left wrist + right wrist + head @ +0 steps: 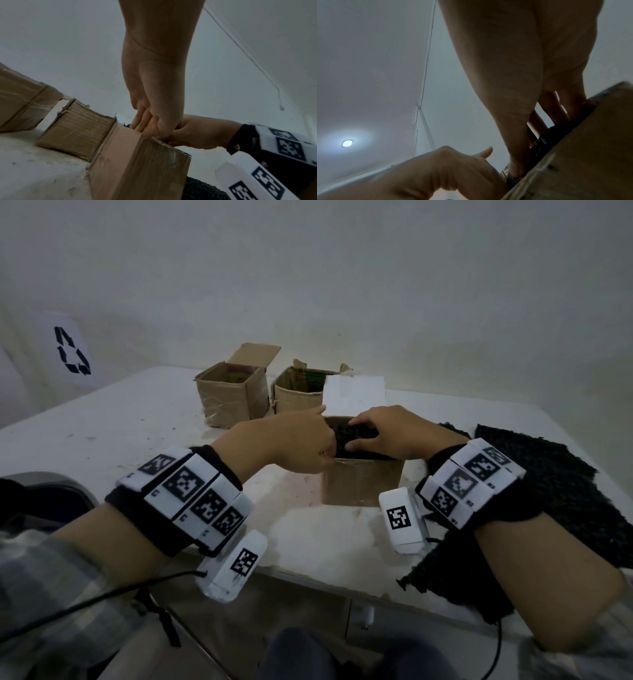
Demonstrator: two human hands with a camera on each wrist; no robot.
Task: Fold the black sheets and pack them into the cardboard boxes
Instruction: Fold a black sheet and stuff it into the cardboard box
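A cardboard box (363, 484) stands mid-table with a folded black sheet (356, 436) inside it. My right hand (387, 433) lies on top of that sheet, its straight fingers (556, 112) pressing the black sheet (556, 134) down inside the box's wall (582, 155). My left hand (301, 443) is at the box's left rim. Its fingers (142, 121) reach down inside the box (137, 162) while the thumb stays outside at the corner, gripping the wall. More black sheets (534, 484) lie flat on the table to the right.
Two other open cardboard boxes (233, 395) (298, 395) stand behind, the right one next to the near box's raised white flap (354, 395). The white table (102, 426) ends just before my wrists. A recycling sign (72, 350) hangs on the left wall.
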